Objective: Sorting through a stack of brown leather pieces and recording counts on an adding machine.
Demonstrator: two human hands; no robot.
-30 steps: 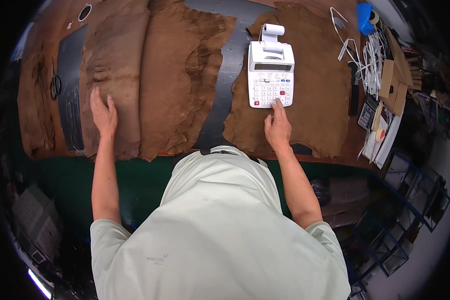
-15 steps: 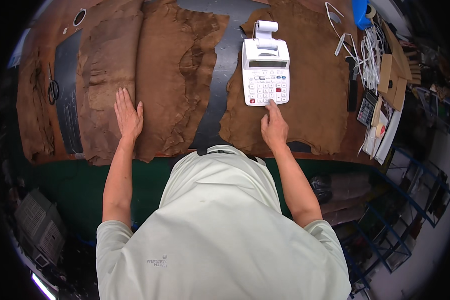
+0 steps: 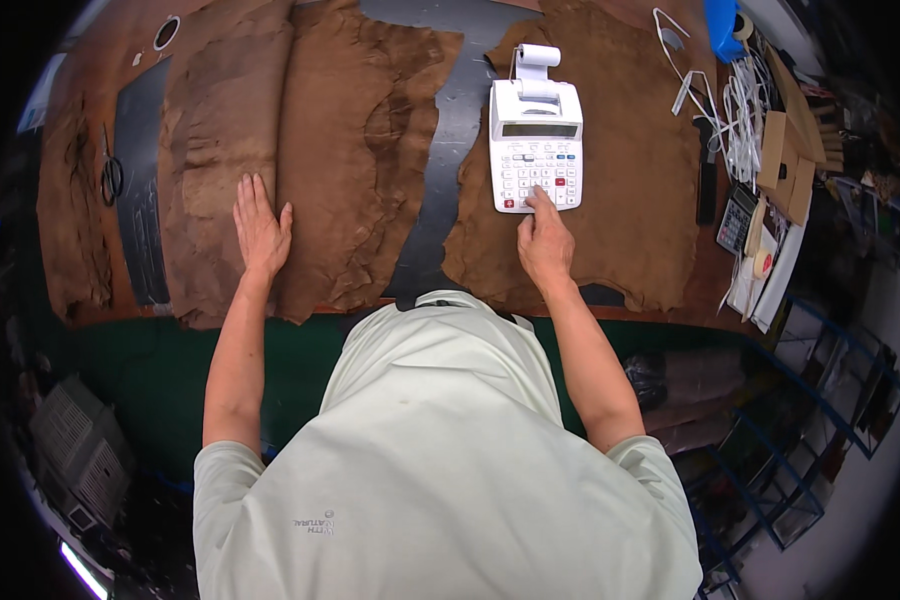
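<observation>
My left hand lies flat on a folded brown leather hide, fingers stretched upward and the thumb apart. My right hand is over the lower keys of a white printing calculator. Its index finger reaches onto the number keys while the other fingers curl under; nothing is held in it. A roll of white paper sits at the calculator's top. The calculator rests on another brown hide, to the right of a dark grey strip of table surface.
Scissors lie at the far left, with a round white-rimmed piece above. Along the right edge are a black-handled tool, a dark calculator, white cords, a tape roll and a cardboard box.
My right index finger has moved up from the calculator's bottom edge onto its number keys. My left hand stays flat on the hide. The whole view has shifted slightly.
</observation>
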